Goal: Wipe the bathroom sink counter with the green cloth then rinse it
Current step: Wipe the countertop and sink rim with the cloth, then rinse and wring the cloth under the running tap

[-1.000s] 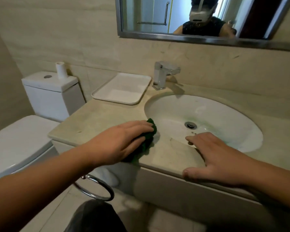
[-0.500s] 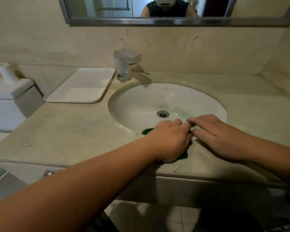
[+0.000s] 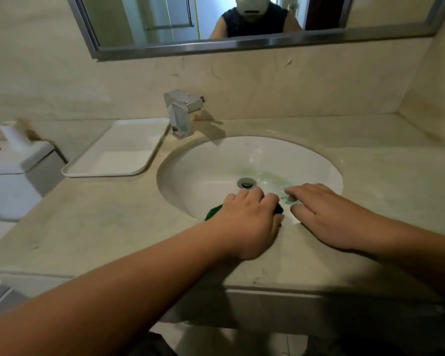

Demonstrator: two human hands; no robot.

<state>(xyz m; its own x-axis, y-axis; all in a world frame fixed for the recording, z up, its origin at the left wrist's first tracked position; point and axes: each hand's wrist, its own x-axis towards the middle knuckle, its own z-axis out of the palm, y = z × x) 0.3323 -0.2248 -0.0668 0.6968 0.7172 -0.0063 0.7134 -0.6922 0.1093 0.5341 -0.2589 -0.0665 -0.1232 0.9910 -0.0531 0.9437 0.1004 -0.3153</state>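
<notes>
**Q:** Where does the green cloth (image 3: 213, 212) lie?

**A:** Under the left hand (image 3: 249, 222), on the near rim of the basin (image 3: 216, 160) by the tabletop's (image 3: 108, 222) front edge. Only its green corners show.

**Q:** And the hand poses?

**A:** Left hand: palm down, fingers (image 3: 254, 196) curled close together over the cloth. Right hand (image 3: 326, 214): palm down just beside it, fingers loosely spread, their tips over the basin.
</notes>
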